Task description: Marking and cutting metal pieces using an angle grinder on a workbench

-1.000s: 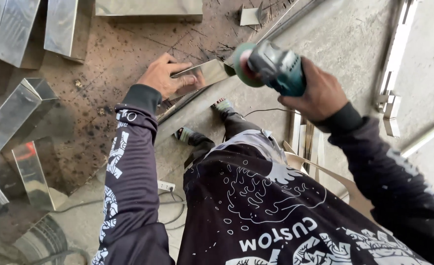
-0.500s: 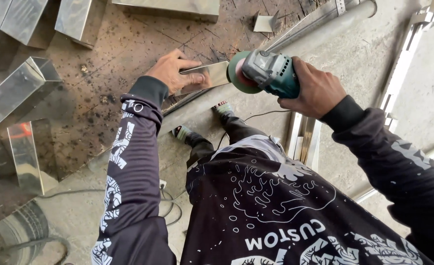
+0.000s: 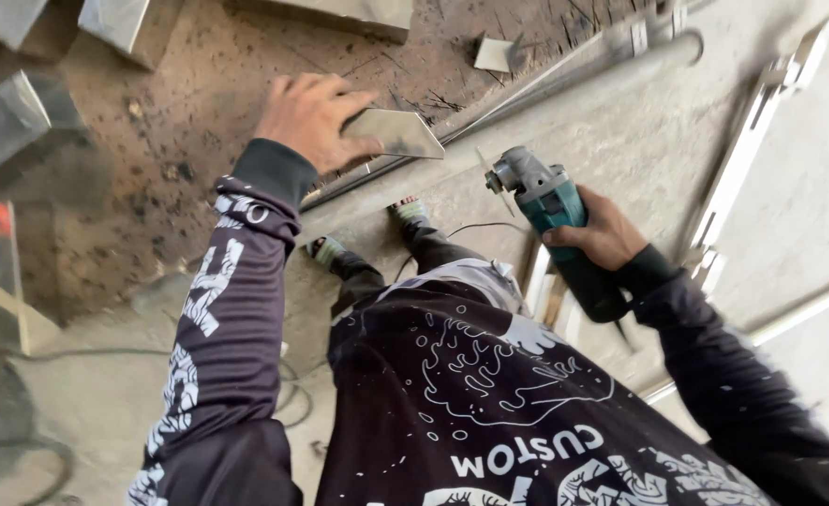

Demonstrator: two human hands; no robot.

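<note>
Holding a flat grey metal plate (image 3: 394, 134) under the left hand (image 3: 311, 117): fingers closed over its near edge, pressing it down on the long rail (image 3: 564, 89) that runs diagonally across the view. Plate sits at the rail's near side, its pointed end free and facing right

Right hand (image 3: 600, 232) wrapped tight around the teal grinder (image 3: 553, 211), fist closed on the body. Disc (image 3: 495, 169) now hangs clear of the plate, with a visible gap between them; half a second ago and one second ago the grinder head sat right against the plate beside the left hand. No sparks visible

Judgement: the grinding pass on that edge is paused or finished, tool lifted back toward the body. Plate not released, so the left hand's hold reads as steadying for inspection or another pass

Floor: dark rusty dust, folded sheet-metal pieces (image 3: 21, 122) at upper left, small offcut (image 3: 494, 54) near top, cable (image 3: 475, 227) trailing by the feet
</note>
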